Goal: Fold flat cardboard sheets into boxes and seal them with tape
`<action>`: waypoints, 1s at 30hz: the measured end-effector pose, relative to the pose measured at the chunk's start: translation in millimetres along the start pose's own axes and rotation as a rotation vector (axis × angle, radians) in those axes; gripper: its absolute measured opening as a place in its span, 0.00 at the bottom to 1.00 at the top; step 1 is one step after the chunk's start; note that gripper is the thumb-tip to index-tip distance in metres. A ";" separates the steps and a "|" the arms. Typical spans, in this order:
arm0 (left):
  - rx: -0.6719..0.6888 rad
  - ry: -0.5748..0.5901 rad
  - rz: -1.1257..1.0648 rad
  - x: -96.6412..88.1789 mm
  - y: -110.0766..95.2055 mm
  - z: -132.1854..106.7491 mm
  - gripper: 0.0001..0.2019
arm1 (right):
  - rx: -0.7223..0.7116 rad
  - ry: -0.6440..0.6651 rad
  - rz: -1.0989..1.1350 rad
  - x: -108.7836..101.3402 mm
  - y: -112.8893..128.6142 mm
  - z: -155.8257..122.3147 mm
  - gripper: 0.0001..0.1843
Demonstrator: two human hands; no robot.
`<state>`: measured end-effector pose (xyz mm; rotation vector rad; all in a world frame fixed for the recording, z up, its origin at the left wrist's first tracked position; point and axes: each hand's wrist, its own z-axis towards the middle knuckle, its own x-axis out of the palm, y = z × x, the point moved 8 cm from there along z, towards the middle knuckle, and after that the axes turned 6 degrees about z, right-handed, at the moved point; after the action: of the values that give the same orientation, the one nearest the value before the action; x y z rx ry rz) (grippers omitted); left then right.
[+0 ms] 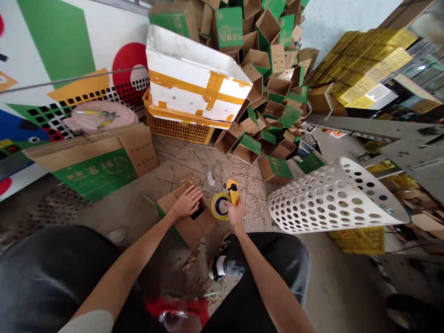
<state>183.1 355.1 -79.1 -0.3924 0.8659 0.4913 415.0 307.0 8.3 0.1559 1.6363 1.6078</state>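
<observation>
A small kraft cardboard box [183,222] with a green side sits on the floor between my knees, its dark opening partly showing. My left hand [187,202] lies flat on top of the box, fingers spread, holding nothing. My right hand [236,207] grips the handle of a yellow tape dispenser [233,190]. The dispenser carries a roll of clear tape on a yellow core [220,206], which sits just right of the box and appears to touch the floor.
A heap of green-printed cardboard boxes [270,88] rises ahead, with a taped white box [196,78] on a yellow crate [178,128]. A white perforated basket [333,199] lies to the right. Flattened cardboard [93,157] leans left. Debris litters the floor [236,203].
</observation>
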 end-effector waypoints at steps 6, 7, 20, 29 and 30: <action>-0.064 0.061 0.000 0.5 10.5 -2.2 0.18 | 0.086 0.044 0.010 20.7 -38.7 -16.9 0.15; -0.093 0.106 -0.003 4.5 14.0 -2.8 0.17 | 0.070 0.072 -0.020 26.5 -42.5 -23.6 0.15; -0.245 0.542 0.002 42.8 40.3 10.6 0.15 | -0.220 0.437 -0.254 73.6 4.7 -92.0 0.22; -0.170 0.641 0.072 78.0 28.2 12.0 0.18 | -0.232 0.462 -0.329 76.8 0.8 -88.1 0.23; -0.155 0.649 0.056 81.9 28.0 10.9 0.18 | -0.236 0.457 -0.329 77.8 -1.7 -88.6 0.23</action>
<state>219.3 404.1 -141.6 -0.6909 1.4726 0.4901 310.5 284.5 -41.5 -0.6132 1.6736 1.6331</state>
